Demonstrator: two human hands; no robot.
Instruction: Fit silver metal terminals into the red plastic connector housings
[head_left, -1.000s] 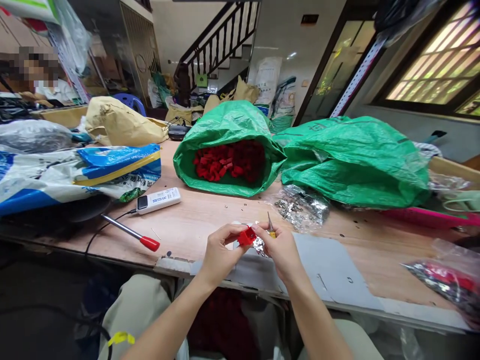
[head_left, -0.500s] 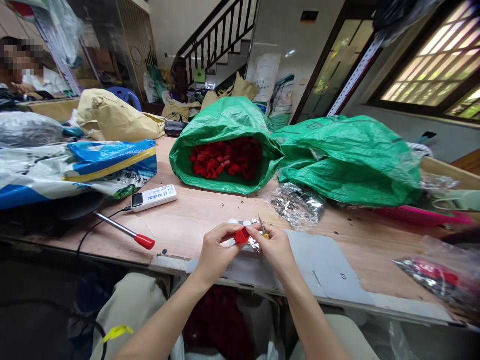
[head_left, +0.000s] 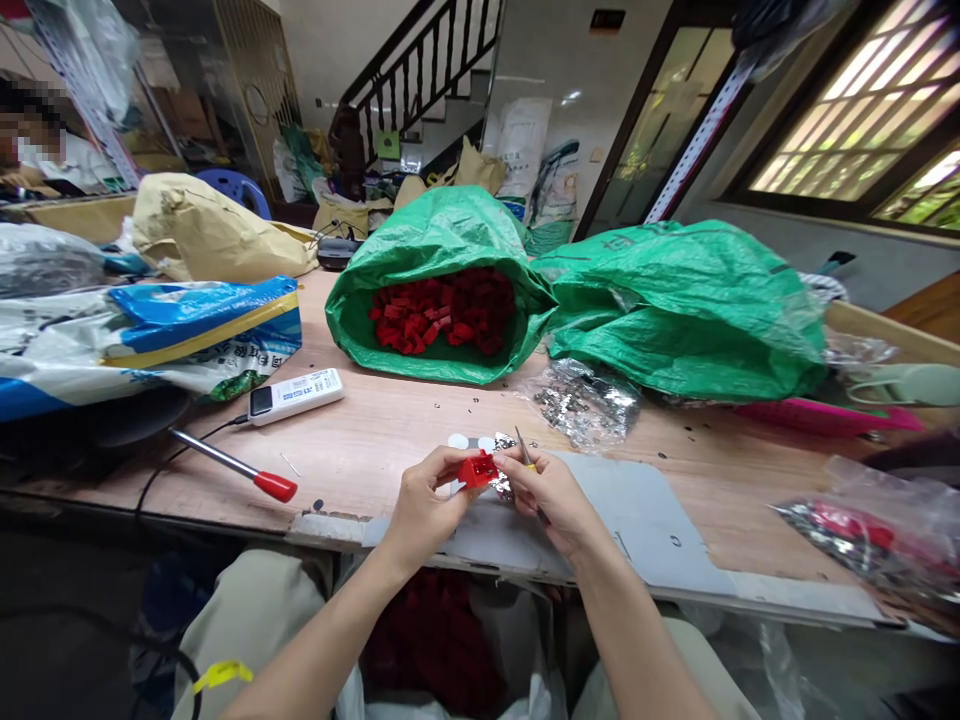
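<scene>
My left hand point(head_left: 429, 503) is closed, pinching a small red plastic housing point(head_left: 474, 470) whose hollow side shows. My right hand point(head_left: 556, 500) is closed around a slim pointed metal tool point(head_left: 524, 447) with a yellow part; whether it is tweezers I cannot tell. Its tip points up and away, and the right fingertips touch the housing's right side. Just behind and below the fingers lies a pile of small shiny metal pieces point(head_left: 503, 486), partly hidden. A grey board point(head_left: 645, 520) lies beneath both hands.
Ahead, an open green sack point(head_left: 442, 370) holds many red parts; another green sack point(head_left: 690, 320) lies to its right. A clear bag of metal pieces point(head_left: 585, 405) is nearby. Leftward are a red-tipped lever point(head_left: 275, 486), a white handheld device point(head_left: 296, 397) and a blue-white bag point(head_left: 202, 330). A person sits far left.
The red housing has turned in my fingers, showing more of its hollow side. My right hand has tilted the tool, and its dark rear end now shows. The whole view has shifted slightly.
</scene>
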